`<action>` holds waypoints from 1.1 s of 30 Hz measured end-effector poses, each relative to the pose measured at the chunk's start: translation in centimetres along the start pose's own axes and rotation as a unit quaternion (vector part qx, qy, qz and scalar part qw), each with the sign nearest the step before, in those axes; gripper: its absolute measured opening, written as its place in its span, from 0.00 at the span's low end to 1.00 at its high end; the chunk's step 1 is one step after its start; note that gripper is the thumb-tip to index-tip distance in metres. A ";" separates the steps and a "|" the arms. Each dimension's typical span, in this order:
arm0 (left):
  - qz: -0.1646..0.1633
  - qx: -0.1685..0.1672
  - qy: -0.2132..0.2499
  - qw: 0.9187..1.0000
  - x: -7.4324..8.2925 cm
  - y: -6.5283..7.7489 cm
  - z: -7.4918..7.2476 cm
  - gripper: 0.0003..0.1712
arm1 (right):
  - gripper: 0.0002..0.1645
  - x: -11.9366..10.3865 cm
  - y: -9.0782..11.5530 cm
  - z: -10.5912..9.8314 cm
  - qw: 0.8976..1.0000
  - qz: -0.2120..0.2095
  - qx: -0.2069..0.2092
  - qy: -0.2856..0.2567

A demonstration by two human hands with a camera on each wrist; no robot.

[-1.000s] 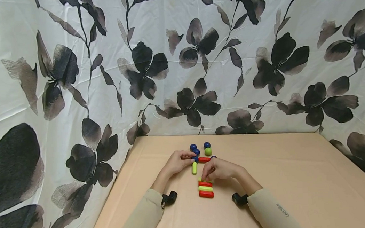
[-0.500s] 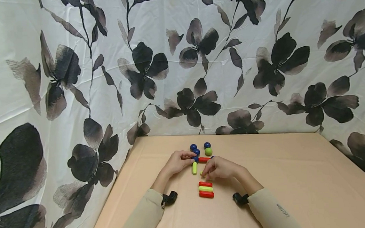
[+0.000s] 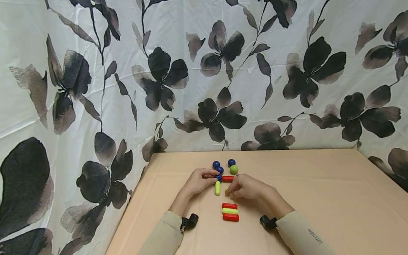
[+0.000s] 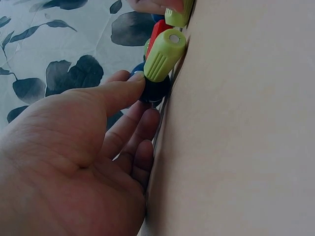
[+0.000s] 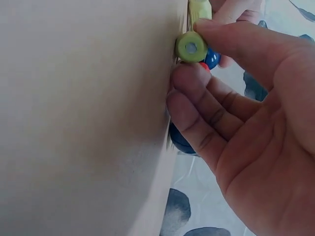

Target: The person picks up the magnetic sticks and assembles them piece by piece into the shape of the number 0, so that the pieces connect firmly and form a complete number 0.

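Observation:
My left hand (image 3: pixel 201 181) pinches a dark blue ball (image 4: pixel 156 89) between thumb and fingers, close to the table. A yellow-green ribbed rod (image 4: pixel 165 56) extends from that ball toward me, a metal disc in its end. From the ball's right side runs a red rod (image 3: pixel 228 179). My right hand (image 3: pixel 248 188) pinches another yellow-green rod (image 5: pixel 191 47) near the tabletop, its disc end facing the right wrist camera; in the head view the fingers cover most of it. Another blue ball (image 5: pixel 182 140) shows behind the right fingers, mostly hidden in the head view.
Beyond the hands lie two blue balls (image 3: pixel 216 165) on the left, and a blue ball (image 3: pixel 231 162) with a green ball (image 3: pixel 233 169) on the right. Nearer me, two red rods (image 3: pixel 230 217) flank a yellow-green rod (image 3: pixel 229 211). A flowered cloth (image 3: pixel 201 84) hangs behind the table.
The right hand has taken a yellow-green rod from the far end of the near row and carried it slightly away from me, toward the red rod. The left hand has stayed put.

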State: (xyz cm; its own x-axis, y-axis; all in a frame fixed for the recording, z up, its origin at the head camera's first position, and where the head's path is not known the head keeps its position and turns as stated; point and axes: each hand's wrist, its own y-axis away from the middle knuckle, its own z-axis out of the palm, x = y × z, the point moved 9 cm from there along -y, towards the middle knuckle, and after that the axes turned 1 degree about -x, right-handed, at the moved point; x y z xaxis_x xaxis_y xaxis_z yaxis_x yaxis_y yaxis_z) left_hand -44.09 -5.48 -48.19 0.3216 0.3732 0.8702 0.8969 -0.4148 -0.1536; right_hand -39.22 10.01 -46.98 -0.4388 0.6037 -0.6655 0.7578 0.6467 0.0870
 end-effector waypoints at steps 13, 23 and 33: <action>0.004 -0.001 -0.002 1.000 -0.3 -0.2 0.1 0.14 | 0.10 0.3 0.4 -0.9 0.999 -0.022 0.024 0.004; 0.006 0.001 -0.001 1.000 -0.3 -0.3 0.0 0.14 | 0.13 0.6 0.9 -1.4 0.998 -0.020 0.005 -0.054; 0.004 0.006 -0.007 1.000 -0.2 -0.3 0.0 0.13 | 0.15 1.1 1.8 -2.9 0.996 -0.007 0.023 -0.081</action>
State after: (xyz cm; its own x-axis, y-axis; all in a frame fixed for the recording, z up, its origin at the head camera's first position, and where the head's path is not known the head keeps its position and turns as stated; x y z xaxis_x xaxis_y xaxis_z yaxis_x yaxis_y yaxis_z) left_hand -44.45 -5.44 -48.25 0.3325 0.3818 0.8624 0.8981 -0.4073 -0.1660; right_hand -39.78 13.23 -45.41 -0.3675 0.5093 -0.7782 0.7757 0.6294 0.0456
